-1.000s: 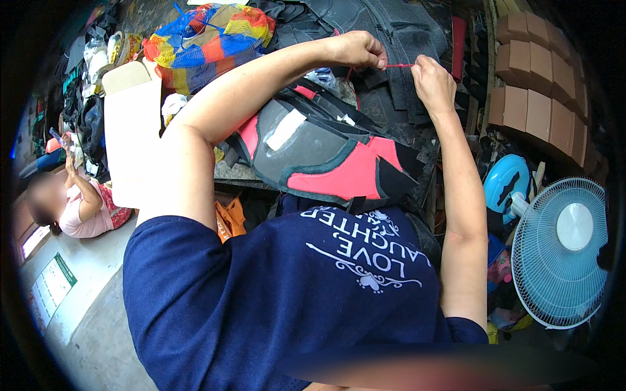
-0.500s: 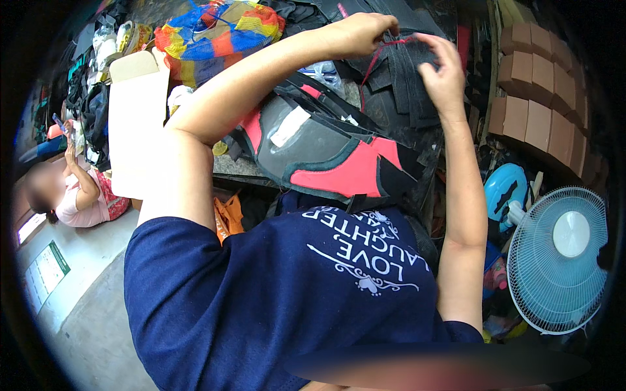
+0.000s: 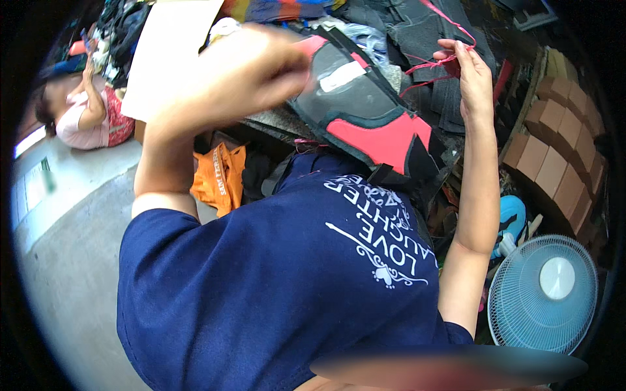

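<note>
A thin pink string (image 3: 428, 65) is looped about the fingers of my right hand (image 3: 475, 75), which are closed on it; strands trail left and up from there. My left hand (image 3: 280, 68) is smeared by motion over the left end of a dark grey and pink panel piece (image 3: 368, 140). What the left fingers hold, if anything, I cannot make out. The panel lies against the table edge before me, with a white label (image 3: 342, 77) on it. Beneath the right hand are stacked dark fabric pieces (image 3: 450, 107).
A large white card sheet (image 3: 171, 45) stands at the left, near an orange bag (image 3: 222, 176). To the right are stacked brown boxes (image 3: 557, 153) and a blue fan (image 3: 544, 293). Another person (image 3: 85, 117) sits at far left. Clear plastic (image 3: 368, 42) lies behind the panel.
My left hand has swept left and nearer, away from the string. The right hand keeps the string, its fingers more closed now. The view has shifted, so the table appears higher.
</note>
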Demonstrator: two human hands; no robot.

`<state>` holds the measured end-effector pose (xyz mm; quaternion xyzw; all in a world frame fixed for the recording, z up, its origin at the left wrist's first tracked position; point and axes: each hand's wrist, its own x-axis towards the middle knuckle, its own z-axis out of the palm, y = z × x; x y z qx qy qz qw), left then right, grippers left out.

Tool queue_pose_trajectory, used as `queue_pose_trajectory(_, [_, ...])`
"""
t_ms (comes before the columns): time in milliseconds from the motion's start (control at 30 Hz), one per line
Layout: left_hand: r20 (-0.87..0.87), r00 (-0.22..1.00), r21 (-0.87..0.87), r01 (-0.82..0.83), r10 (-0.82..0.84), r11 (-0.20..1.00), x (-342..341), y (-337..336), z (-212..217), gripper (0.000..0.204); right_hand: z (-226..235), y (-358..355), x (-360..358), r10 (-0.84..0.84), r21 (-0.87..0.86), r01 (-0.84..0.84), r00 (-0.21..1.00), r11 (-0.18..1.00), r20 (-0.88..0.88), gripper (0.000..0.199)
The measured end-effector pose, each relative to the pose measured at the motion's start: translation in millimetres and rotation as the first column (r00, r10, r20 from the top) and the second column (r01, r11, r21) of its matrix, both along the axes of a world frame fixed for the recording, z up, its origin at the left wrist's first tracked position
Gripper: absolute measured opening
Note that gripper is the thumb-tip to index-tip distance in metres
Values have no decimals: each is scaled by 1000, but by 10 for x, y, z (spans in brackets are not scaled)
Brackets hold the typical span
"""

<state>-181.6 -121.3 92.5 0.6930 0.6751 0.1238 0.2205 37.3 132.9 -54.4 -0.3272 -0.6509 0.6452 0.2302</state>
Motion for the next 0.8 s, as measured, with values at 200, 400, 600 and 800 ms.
queue_pose_trajectory(200, [-301, 941, -412, -274, 154, 869, 668, -836, -896, 35, 85, -73, -114, 92, -43, -92, 996, 995, 1, 37])
queue_pose_trajectory(400, [-333, 878, -72, -386, 343, 920, 1055, -1130, -2137, 27, 26, 44, -114, 78, -43, -77, 997, 996, 22, 37])
queue_pose_trajectory(600, [-267, 904, 127, -312, 335, 942, 1014, -1264, -2431, 28, -202, 155, -181, 73, -132, -71, 997, 989, 7, 38])
queue_pose_trajectory(800, [-201, 743, 154, -620, 639, 769, 633, -1474, -2466, 17, -540, 270, -416, 78, -216, -70, 997, 974, 27, 37])
